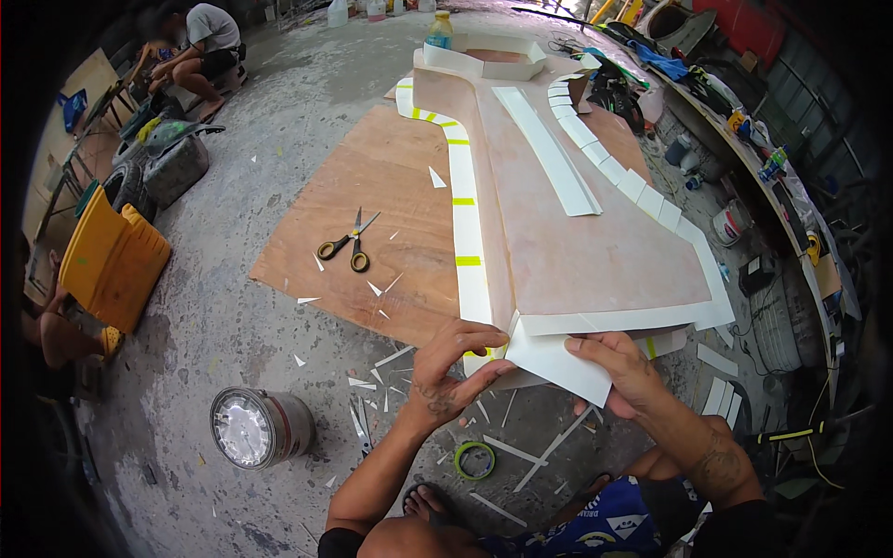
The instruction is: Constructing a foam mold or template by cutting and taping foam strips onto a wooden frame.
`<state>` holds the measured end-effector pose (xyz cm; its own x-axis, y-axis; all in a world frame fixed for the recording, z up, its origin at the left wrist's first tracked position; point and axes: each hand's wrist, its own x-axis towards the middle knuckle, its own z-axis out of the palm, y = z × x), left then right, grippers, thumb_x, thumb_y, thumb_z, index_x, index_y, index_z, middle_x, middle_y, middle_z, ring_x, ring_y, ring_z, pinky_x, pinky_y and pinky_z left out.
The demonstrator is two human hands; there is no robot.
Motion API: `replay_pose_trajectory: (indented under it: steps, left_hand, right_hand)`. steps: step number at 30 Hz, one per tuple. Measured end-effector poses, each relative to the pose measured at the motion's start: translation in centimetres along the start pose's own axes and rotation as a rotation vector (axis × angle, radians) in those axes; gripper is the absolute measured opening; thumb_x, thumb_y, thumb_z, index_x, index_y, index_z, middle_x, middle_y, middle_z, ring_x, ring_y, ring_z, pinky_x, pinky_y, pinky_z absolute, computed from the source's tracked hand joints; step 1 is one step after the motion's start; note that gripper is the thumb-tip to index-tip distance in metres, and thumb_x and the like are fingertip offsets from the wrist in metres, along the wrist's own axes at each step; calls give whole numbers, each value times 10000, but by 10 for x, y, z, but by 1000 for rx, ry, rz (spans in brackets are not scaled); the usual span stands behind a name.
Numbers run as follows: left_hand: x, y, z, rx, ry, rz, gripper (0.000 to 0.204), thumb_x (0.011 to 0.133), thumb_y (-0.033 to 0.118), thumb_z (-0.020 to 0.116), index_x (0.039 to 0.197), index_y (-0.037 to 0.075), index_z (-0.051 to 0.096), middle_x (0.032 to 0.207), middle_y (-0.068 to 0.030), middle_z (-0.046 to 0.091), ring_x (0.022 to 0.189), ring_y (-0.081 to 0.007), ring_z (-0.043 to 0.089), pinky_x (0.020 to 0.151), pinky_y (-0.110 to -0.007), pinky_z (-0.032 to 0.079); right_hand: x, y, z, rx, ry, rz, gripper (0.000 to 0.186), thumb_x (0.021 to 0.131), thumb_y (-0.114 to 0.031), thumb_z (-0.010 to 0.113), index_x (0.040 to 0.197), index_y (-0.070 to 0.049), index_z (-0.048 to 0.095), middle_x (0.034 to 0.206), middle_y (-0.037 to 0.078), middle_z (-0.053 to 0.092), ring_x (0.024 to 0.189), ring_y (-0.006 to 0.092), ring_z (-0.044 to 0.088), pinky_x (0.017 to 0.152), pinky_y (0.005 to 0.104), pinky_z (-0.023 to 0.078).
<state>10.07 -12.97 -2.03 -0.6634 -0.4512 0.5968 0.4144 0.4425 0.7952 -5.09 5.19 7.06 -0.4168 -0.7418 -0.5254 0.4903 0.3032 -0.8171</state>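
Dark sleeves (744, 525) sat closest to my camera, with bare forearms (379, 465) reaching up from them. Between the hands was a thin, stiff-looking white flap (558, 363), at the near left corner of a large pinkish-brown shaped panel (605, 270). Its long axis slanted from that corner toward the person's right, running out over the panel's near edge. Both hands were about equally close: the flap lay rightward of the left hand (449, 367) and leftward of the right hand (628, 367). I saw the right thumb on top, its fingers clamped on the flap's right end. Left thumb and forefinger met its left end, but I could not tell whether they gripped it. Plain, smooth and straight-edged, the flap came to a point at its near right corner.

Farther out, yellow-green tape pieces (463, 202) crossed the white border strip (472, 232) along the panel's left edge, and long white strips (544, 149) rested on its surface. Black-handled scissors (357, 237) lay spread toward the left corner of a brown plywood board (363, 186). Beyond its near edge, on the grey concrete floor (233, 353), I made out a green tape roll (459, 458) and a round metal can (251, 430).
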Motion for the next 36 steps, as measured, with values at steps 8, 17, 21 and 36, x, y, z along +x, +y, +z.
replay_pose_trajectory:
  steps: [8, 17, 21, 36]
  left_hand:
    - [3, -1, 0, 16, 17, 9, 288, 814, 124, 810, 1040, 0, 682, 1017, -151, 716, 885, -222, 687, 770, -310, 533]
    - [2, 1, 0, -13, 8, -26, 277, 821, 121, 805, 1041, 2, 687, 1032, -157, 717, 890, -213, 685, 772, -305, 533]
    - [2, 1, 0, 0, 5, -13, 273, 823, 121, 803, 1037, 1, 684, 1030, -160, 716, 909, -226, 690, 779, -310, 534]
    - [1, 0, 3, -32, 16, -14, 274, 818, 99, 803, 1046, 1, 687, 1026, -155, 715, 854, -200, 669, 756, -296, 523]
  right_hand:
    - [1, -3, 1, -11, 1, -29, 458, 949, -261, 655, 1186, 123, 576, 929, 138, 668, 734, 162, 676, 455, 326, 581]
    - [-1, -3, 5, 8, -32, -60, 501, 964, -356, 631, 1160, 104, 585, 916, 134, 668, 710, 150, 678, 436, 330, 589]
    - [-3, -6, 10, 52, 38, -49, 515, 977, -393, 606, 1159, 88, 588, 896, 120, 665, 702, 151, 678, 427, 339, 590]
    - [0, -2, 3, 62, 36, 44, 489, 944, -332, 660, 1170, 97, 594, 929, 134, 672, 755, 178, 670, 441, 350, 548]
